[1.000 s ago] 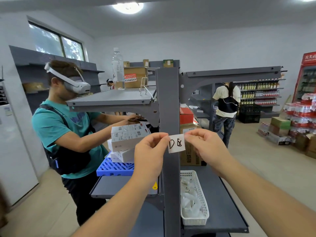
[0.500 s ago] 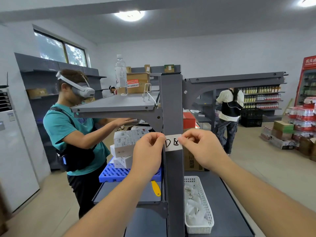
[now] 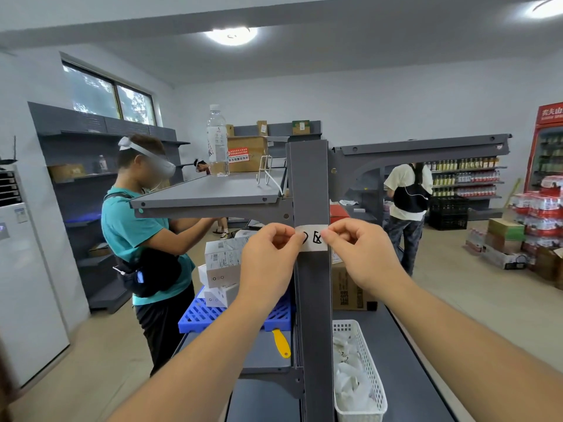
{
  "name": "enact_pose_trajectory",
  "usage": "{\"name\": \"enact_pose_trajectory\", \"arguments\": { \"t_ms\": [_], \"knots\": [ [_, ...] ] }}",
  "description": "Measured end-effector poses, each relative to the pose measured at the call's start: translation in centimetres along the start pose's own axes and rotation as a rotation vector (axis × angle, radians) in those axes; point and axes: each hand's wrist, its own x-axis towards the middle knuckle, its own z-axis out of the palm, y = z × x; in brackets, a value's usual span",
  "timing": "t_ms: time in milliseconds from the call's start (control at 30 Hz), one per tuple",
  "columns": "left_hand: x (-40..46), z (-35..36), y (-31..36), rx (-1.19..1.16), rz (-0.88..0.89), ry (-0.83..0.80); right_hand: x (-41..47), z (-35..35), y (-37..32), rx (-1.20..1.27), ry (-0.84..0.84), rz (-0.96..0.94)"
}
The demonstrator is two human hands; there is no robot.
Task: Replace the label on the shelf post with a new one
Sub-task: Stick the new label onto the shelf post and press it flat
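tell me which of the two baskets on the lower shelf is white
The narrow basket right of the post, holding white packets. The other, left of the post, is a blue crate under white boxes.

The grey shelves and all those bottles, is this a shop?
Probably a small shop or its stockroom. Grey metal shelf units stand around, a far rack holds rows of bottles, a red drinks fridge stands at the right, and shrink-wrapped packs are stacked by cardboard cartons.
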Motion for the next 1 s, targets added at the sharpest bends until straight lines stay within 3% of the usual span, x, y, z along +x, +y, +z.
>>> {"name": "enact_pose_trajectory", "arguments": {
  "t_ms": [733, 1000],
  "knots": [
    [1.4, 1.4, -0.1, 0.113, 0.047, 0.097, 1.1, 1.3, 0.2, -0.057, 0.138, 0.002],
    [1.8, 0.9, -0.6, 0.073, -0.008, 0.089, 1.0, 1.5, -0.1, -0.079, 0.161, 0.009]
  ]
}}
